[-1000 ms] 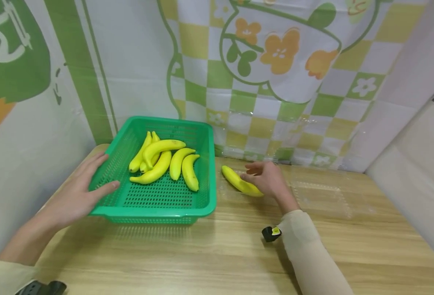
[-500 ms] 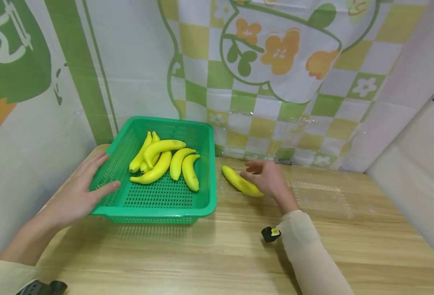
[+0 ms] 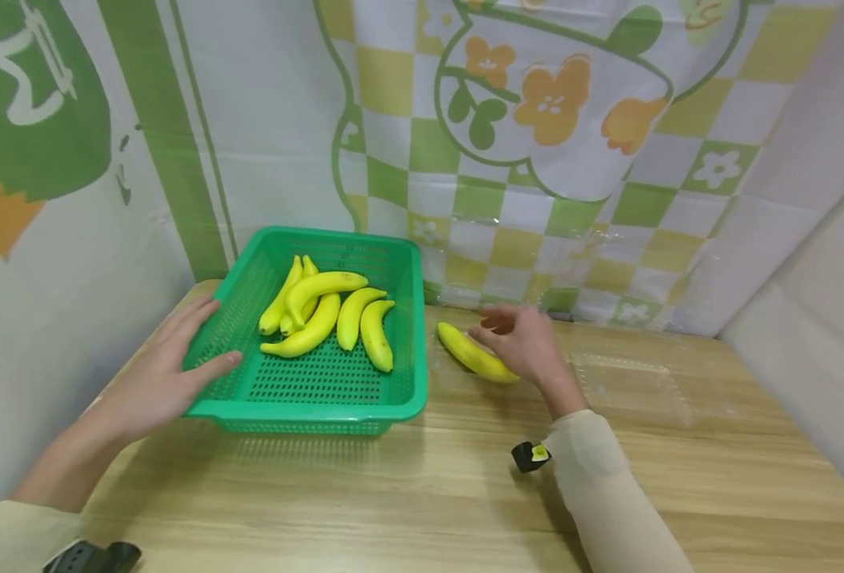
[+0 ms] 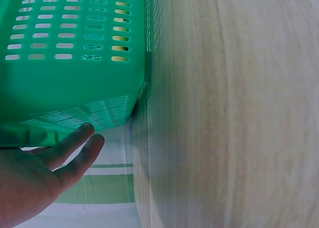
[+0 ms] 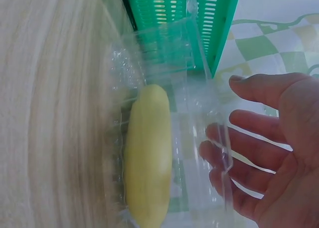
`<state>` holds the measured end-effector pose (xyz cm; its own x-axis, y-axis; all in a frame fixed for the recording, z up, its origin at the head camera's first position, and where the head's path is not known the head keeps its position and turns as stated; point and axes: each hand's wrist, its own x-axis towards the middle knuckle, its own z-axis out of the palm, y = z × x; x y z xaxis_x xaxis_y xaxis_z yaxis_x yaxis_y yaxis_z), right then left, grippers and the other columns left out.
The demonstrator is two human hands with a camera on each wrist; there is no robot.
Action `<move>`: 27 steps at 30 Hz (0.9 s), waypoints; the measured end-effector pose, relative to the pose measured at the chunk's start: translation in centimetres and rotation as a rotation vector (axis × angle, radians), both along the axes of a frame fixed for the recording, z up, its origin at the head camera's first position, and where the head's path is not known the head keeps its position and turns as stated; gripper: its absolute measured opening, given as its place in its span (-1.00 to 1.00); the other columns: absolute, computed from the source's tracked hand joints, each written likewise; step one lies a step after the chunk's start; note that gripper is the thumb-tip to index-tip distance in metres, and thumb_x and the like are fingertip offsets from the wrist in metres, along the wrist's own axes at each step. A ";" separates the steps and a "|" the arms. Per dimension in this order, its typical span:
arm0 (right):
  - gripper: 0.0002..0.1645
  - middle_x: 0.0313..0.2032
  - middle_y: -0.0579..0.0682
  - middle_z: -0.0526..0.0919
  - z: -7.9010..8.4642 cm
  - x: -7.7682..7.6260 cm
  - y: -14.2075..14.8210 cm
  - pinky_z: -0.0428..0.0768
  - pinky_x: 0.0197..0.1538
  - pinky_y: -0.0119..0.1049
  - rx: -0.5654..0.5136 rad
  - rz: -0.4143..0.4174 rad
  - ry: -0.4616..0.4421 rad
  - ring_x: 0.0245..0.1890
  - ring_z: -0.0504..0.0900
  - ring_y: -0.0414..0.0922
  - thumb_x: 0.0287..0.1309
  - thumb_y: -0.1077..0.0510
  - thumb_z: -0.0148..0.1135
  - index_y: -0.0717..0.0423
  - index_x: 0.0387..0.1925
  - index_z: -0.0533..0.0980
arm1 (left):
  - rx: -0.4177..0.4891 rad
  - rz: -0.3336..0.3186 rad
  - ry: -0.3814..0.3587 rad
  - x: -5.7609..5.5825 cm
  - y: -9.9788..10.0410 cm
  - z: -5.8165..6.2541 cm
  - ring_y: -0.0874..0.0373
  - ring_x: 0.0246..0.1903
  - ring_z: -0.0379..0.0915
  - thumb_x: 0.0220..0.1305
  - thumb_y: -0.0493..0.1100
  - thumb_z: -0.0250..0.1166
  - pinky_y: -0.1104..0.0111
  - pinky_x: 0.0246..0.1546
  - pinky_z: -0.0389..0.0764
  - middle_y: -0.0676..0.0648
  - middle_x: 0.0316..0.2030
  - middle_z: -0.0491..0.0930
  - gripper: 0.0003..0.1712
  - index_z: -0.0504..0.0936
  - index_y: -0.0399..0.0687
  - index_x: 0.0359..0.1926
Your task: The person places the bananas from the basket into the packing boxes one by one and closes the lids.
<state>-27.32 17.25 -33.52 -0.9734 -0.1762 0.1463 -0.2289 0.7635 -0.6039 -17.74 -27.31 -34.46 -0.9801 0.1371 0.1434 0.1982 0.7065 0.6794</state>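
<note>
A green perforated plastic basket (image 3: 322, 412) stands left of centre with several yellow bananas (image 3: 307, 328) in it. My left hand (image 3: 153, 374) rests at its left side, fingers fairly straight along the outer wall and thumb over the rim. To the right, one more banana (image 3: 475, 354) lies in a clear plastic container (image 5: 199, 113), whose walls show best in the right wrist view. Over the banana's right side hovers my right hand (image 3: 525, 342), with loosely bent fingers and a gap between thumb and fingertips. It holds nothing, though its fingers are close to the container's clear wall.
The clear plastic extends over the wooden table (image 3: 422, 501) to the right of my right hand. A patterned curtain (image 3: 508, 199) rises right behind the basket and the container. White walls close off both sides. Small black devices (image 3: 529, 456) are worn at the wrists.
The head view has shifted slightly, so everything appears a little further right. Both hands, the basket and the bananas keep their places.
</note>
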 end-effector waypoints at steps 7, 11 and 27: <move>-0.49 0.09 0.01 0.83 0.8 0.3 -0.6 0.72 0.18 0.05 -0.028 -0.026 0.047 0.11 0.78 0.04 0.42 -0.16 0.34 -0.01 0.25 0.67 | -0.002 -0.004 0.003 -0.4 0.3 0.0 -0.56 0.64 -0.39 0.62 0.10 0.13 -0.63 0.39 -0.10 -0.41 0.70 -0.36 0.01 -0.24 -0.18 0.73; -0.53 0.06 0.04 0.83 1.6 0.5 -1.5 0.73 0.14 0.06 -0.074 0.002 0.066 0.08 0.79 0.05 0.43 -0.09 0.36 0.00 0.25 0.68 | -0.004 -0.001 0.009 -0.3 0.2 -0.1 -0.56 0.64 -0.39 0.62 0.10 0.14 -0.62 0.41 -0.12 -0.41 0.70 -0.35 0.01 -0.24 -0.17 0.73; -0.58 0.05 -0.02 0.84 5.4 -0.2 -5.1 0.74 0.08 -0.03 -0.111 0.057 0.150 0.07 0.78 -0.02 0.44 -0.12 0.32 -0.04 0.18 0.71 | 0.005 -0.003 0.024 -0.2 0.0 -0.1 -0.58 0.63 -0.39 0.62 0.07 0.14 -0.63 0.40 -0.16 -0.42 0.69 -0.34 -0.01 -0.23 -0.18 0.73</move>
<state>-27.51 12.17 -28.15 -0.9281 -0.2053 0.3106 -0.3638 0.6774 -0.6394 -17.92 -27.29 -34.59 -0.9759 0.1390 0.1681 0.2168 0.7022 0.6781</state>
